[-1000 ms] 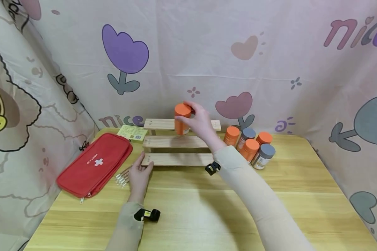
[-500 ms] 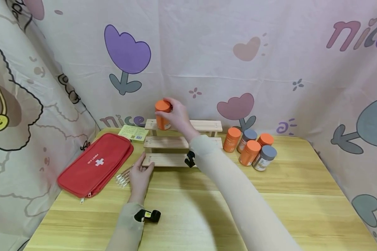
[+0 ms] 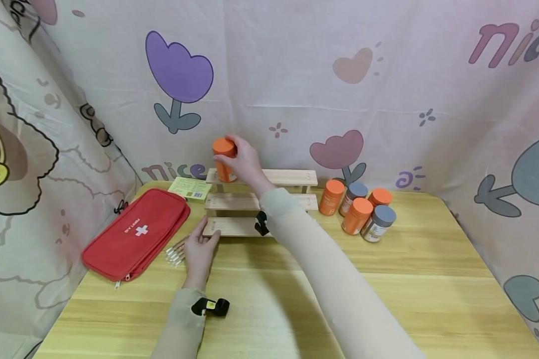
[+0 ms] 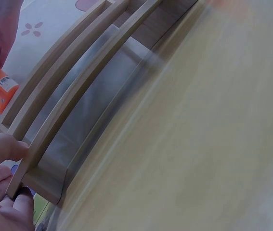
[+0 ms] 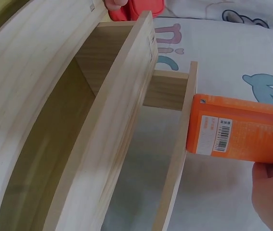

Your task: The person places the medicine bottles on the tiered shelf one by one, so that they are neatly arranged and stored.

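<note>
My right hand point(image 3: 247, 162) grips an orange bottle point(image 3: 225, 167) with an orange cap near its top. The bottle is upright at the left end of the top step of a three-step wooden rack point(image 3: 292, 176). In the right wrist view the base of the bottle point(image 5: 237, 129) is right at the step's surface, its barcode label showing. My left hand point(image 3: 199, 254) holds the left end of the lowest step. In the left wrist view, the left thumb point(image 4: 6, 147) lies against the step's edge, with other fingers curled beneath.
Several orange-capped and grey-capped bottles point(image 3: 357, 217) stand together right of the rack. A red first aid pouch point(image 3: 134, 234) lies on the left, with thin white-tipped sticks point(image 3: 175, 254) beside it. A yellow-green box point(image 3: 190, 188) lies behind. A patterned curtain point(image 3: 269, 75) hangs behind the table point(image 3: 260, 299).
My right hand has carried the orange bottle leftward along the rack, from near the middle to the left end of the top step. My left hand has stayed on the lowest step.
</note>
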`<state>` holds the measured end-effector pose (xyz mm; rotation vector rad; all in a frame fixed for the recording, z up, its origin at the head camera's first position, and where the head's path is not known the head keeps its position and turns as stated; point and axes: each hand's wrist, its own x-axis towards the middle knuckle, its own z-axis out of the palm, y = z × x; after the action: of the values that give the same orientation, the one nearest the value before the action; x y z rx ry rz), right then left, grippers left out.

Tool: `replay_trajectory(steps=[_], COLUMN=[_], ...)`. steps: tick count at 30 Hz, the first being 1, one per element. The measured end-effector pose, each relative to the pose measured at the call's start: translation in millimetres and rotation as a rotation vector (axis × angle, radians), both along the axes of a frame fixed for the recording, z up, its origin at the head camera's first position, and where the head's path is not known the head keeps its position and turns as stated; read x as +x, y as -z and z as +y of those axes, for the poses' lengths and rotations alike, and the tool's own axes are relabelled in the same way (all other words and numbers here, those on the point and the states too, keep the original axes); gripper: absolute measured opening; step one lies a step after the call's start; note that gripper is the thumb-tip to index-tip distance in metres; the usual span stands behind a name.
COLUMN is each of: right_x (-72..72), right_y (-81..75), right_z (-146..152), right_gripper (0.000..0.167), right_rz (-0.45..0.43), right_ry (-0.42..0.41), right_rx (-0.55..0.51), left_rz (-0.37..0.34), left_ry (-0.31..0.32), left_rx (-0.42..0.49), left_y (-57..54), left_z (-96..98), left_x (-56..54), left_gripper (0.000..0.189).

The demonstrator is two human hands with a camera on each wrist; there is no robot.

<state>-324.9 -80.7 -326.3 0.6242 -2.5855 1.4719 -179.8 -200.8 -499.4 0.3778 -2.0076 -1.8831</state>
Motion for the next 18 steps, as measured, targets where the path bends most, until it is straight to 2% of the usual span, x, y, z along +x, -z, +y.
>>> replay_trajectory(steps=[7,15,18], right_x=[1.1,12.7,18.9], right_y=[2.7,11.5,19.0], right_z=[3.2,31.6,47.3], right_gripper=[0.075,0.081,0.082], right_rz=[0.037,-0.025,-0.021], right_ry=[-0.012,-0.008,-0.006], right_rx=[0.032,-0.093,-0.098], left_rz=[-0.024,-0.02,-0.017], left_ry=[0.005,-0.002,0.001], left_rx=[0.012,0.008,0.016], left_y=[-2.5,-3.7,-3.7], left_z=[0.7,1.7,1.9], left_x=[0.7,-1.0,-0.3], left_gripper=[0.059,0.059,0.059])
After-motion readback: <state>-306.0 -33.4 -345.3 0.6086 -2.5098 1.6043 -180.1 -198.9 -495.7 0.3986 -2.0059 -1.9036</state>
